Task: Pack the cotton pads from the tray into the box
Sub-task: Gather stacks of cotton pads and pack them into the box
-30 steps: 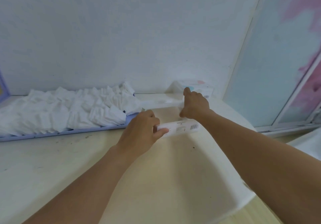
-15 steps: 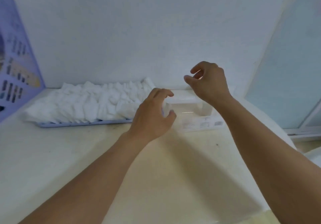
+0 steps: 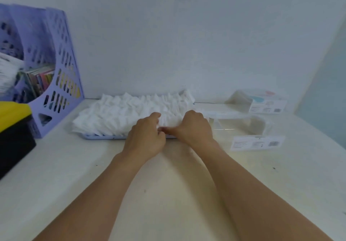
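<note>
My left hand (image 3: 145, 138) and right hand (image 3: 193, 128) met, fingers curled, on the near right part of the heap of cotton pads (image 3: 127, 113), apparently pinching pads, in the lilac tray (image 3: 104, 137). The clear box (image 3: 250, 130) stood open on the worktop (image 3: 74, 175), just right.
</note>
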A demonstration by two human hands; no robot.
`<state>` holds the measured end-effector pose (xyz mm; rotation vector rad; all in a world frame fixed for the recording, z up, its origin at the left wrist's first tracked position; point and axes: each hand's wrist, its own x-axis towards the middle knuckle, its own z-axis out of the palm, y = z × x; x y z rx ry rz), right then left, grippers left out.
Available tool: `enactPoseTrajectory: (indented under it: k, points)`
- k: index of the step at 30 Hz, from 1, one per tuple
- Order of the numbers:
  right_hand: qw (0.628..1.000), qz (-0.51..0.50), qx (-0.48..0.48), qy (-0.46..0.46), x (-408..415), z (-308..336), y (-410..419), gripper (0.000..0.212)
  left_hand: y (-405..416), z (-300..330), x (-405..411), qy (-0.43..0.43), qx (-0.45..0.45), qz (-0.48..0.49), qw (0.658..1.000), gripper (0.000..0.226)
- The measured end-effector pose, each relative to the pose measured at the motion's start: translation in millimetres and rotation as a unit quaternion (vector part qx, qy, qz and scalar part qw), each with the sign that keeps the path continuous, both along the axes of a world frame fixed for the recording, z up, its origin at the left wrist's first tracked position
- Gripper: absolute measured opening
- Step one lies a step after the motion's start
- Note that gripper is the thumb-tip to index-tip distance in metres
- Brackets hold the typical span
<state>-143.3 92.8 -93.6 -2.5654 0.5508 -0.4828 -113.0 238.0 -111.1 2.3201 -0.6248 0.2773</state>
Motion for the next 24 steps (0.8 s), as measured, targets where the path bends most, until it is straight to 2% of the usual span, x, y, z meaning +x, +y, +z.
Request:
enactPoseTrajectory:
  k: [4,8,13,16,19,21,22,24]
  points:
    - [1.0,0.0,-0.02,0.006,1,-5,2,0.063,-4,-2,0,0.032,-0.001,0.0,0.999,0.061]
    - [0.999,-0.009,-0.052,-0.002,1,-7,3,0.063,-7,-2,3,0.114,-0.119,-0.027,0.986,0.056]
    - [0.997,-0.012,-0.068,-0.015,2,-8,1,0.052,-13,3,-5,0.16,-0.178,-0.09,0.967,0.062]
    - [0.999,-0.005,-0.034,-0.024,5,-9,-9,0.039,-16,4,-6,0.165,-0.191,-0.107,0.962,0.062]
    - [0.998,-0.007,0.006,-0.065,4,-9,-21,0.038,-18,4,-8,0.165,-0.226,-0.096,0.955,0.055]
    - [0.989,0.004,0.08,-0.126,-2,3,-26,0.034,-21,9,-9,0.174,-0.307,-0.068,0.933,0.04]
    - [0.969,0.027,0.18,-0.166,-8,12,-28,0.031,-22,14,-10,0.19,-0.353,-0.049,0.915,0.032]
    - [0.872,0.113,0.44,-0.18,-20,29,-32,0.028,-23,24,-12,0.252,-0.416,-0.024,0.874,0.029]
